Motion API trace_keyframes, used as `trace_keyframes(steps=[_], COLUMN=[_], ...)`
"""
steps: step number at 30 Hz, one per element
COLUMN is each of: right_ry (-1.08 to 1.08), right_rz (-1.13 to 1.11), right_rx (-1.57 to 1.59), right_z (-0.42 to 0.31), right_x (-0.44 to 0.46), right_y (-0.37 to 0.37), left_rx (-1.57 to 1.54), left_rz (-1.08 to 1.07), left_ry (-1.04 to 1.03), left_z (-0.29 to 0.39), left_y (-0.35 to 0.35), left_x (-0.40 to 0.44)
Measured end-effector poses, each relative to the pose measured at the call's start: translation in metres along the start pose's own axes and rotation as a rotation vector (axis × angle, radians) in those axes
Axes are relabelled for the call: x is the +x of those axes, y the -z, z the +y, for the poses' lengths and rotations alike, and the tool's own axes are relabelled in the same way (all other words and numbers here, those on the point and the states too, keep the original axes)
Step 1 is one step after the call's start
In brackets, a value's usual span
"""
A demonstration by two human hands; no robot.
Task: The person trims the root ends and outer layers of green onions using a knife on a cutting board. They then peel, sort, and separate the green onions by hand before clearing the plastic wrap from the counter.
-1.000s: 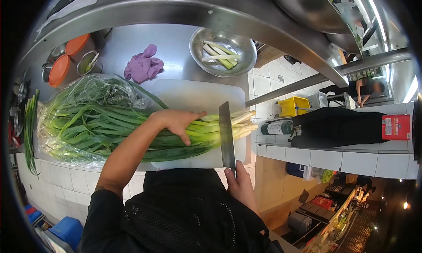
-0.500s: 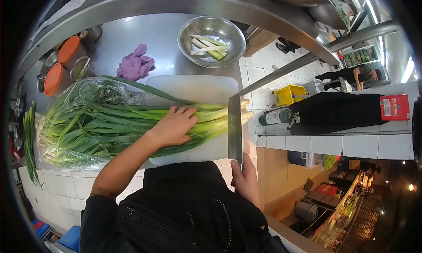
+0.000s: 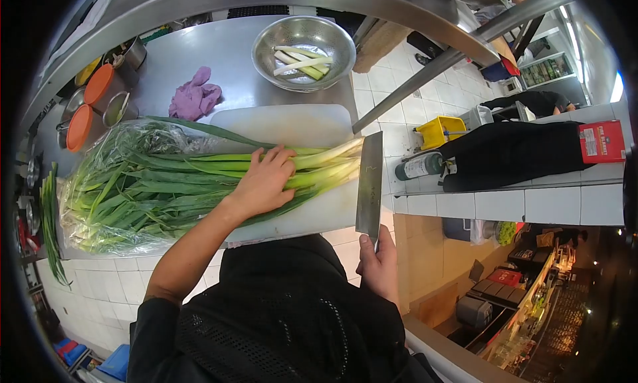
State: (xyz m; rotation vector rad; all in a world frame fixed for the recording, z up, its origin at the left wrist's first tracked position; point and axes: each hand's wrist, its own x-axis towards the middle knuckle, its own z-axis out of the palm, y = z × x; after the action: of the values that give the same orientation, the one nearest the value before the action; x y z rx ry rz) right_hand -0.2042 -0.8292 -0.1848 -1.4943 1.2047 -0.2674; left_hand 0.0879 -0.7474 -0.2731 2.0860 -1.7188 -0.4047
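A large bunch of green onions (image 3: 199, 173) lies across a white cutting board (image 3: 299, 120), its leafy part partly wrapped in a clear plastic bag (image 3: 156, 133). My left hand (image 3: 266, 180) rests on the stalks with its fingers spread. In my right hand (image 3: 379, 263) is the handle of a cleaver (image 3: 369, 183), whose wide blade stands beside the white root ends at the board's right edge. A metal colander (image 3: 304, 54) behind the board holds several pale cut stalks (image 3: 302, 62).
A purple cloth (image 3: 195, 96) lies on the steel counter (image 3: 226, 40). Orange-lidded containers (image 3: 81, 127) stand at the left, near loose green onions (image 3: 50, 217). A metal rail (image 3: 425, 84) crosses at the right. Beyond are a yellow bucket (image 3: 440, 131) and a person (image 3: 541, 102) in dark clothes.
The cleaver has shifted right along the stalks to the root ends. My left hand has changed from a wide grip to lying over the stalks. The view has moved somewhat.
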Motion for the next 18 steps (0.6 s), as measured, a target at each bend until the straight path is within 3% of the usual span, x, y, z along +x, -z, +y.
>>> trace_keyframes(steps=[8,10,14,16,18], right_ry=[-0.033,0.128,0.083,0.131,0.131], right_rz=[-0.066,-0.106,-0.174,-0.18,-0.185], right_rx=[-0.03,-0.122,-0.164,-0.169,-0.18], right_z=[0.001,0.009,0.001,0.003,0.001], right_x=[0.001,0.006,0.007,0.011,0.012], right_y=[0.004,0.001,-0.006,-0.01,-0.012], left_rx=[-0.047,-0.075,-0.177,-0.234,-0.206], left_rz=[-0.054,-0.064,-0.104,-0.155,-0.414], left_ry=[0.023,0.038,0.059,0.106,0.19], left_z=[-0.003,-0.002,-0.027,-0.064,-0.077], left_y=[-0.006,0.01,0.03,0.008,0.004], left_x=[0.01,0.013,0.043,0.072,0.092])
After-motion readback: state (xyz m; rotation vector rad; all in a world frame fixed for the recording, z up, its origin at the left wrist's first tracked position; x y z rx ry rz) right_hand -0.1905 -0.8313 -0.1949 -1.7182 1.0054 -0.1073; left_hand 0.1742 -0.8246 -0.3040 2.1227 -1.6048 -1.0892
